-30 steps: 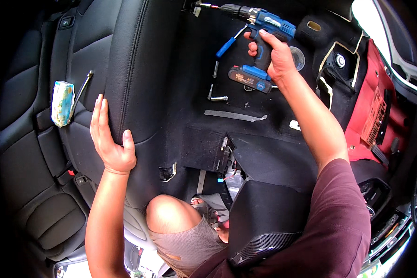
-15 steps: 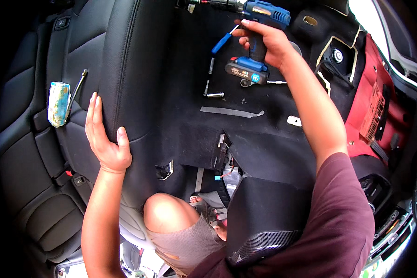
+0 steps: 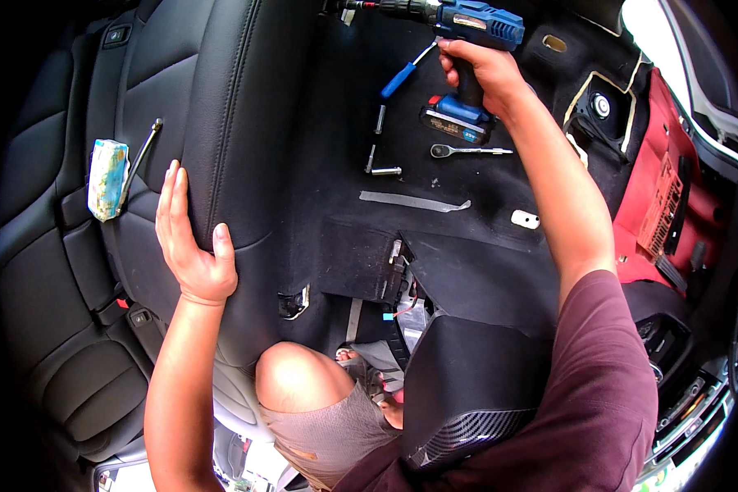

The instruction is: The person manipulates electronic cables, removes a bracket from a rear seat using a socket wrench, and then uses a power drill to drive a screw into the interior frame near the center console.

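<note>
Right hand (image 3: 480,74) wrapped tight around the grip of blue cordless drill (image 3: 459,33), held up over the black car floor carpet (image 3: 467,238), bit aimed left. Left hand (image 3: 190,242) flat, fingers spread, pressing the black leather seat (image 3: 230,123). Blue-handled screwdriver (image 3: 402,75) and ratchet wrench (image 3: 467,151) lie on the carpet just below the drill.

The blue cordless drill (image 3: 459,25) runs past the top edge, its bit tip lost in shadow. The right hand (image 3: 480,70) covers its grip. The left hand's (image 3: 193,242) palm lies hidden against the black seat (image 3: 230,107).
</note>
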`<action>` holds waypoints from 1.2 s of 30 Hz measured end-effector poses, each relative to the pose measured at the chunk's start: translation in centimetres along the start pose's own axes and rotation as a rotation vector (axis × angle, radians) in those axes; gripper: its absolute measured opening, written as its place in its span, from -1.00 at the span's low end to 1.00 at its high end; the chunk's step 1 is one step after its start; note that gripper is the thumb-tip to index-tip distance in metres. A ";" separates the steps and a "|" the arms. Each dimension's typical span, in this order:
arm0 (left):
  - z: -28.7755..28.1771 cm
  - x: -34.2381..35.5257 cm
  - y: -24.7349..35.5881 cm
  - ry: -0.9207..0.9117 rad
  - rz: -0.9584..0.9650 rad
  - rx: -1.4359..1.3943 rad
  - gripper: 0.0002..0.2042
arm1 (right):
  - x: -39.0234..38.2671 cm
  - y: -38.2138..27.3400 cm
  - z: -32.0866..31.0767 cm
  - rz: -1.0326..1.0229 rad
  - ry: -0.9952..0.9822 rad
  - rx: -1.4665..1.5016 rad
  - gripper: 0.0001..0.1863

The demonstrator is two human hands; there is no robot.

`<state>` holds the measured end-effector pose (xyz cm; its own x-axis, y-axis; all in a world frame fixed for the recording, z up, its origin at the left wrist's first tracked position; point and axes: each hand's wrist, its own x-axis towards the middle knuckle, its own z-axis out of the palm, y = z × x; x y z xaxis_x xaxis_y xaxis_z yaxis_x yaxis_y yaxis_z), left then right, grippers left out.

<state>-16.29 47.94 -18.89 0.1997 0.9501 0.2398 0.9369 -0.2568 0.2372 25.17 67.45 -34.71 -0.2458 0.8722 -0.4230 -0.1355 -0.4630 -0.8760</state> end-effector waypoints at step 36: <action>-0.2 0.0 0.1 -0.004 -0.006 0.008 -0.30 | -0.3 -0.7 -0.7 -0.043 -0.029 0.190 -0.79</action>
<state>-16.21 47.90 -18.71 0.1956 0.9522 0.2346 0.9404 -0.2499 0.2305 26.00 67.65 -34.12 -0.2628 0.8881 -0.3771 -0.3242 -0.4494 -0.8325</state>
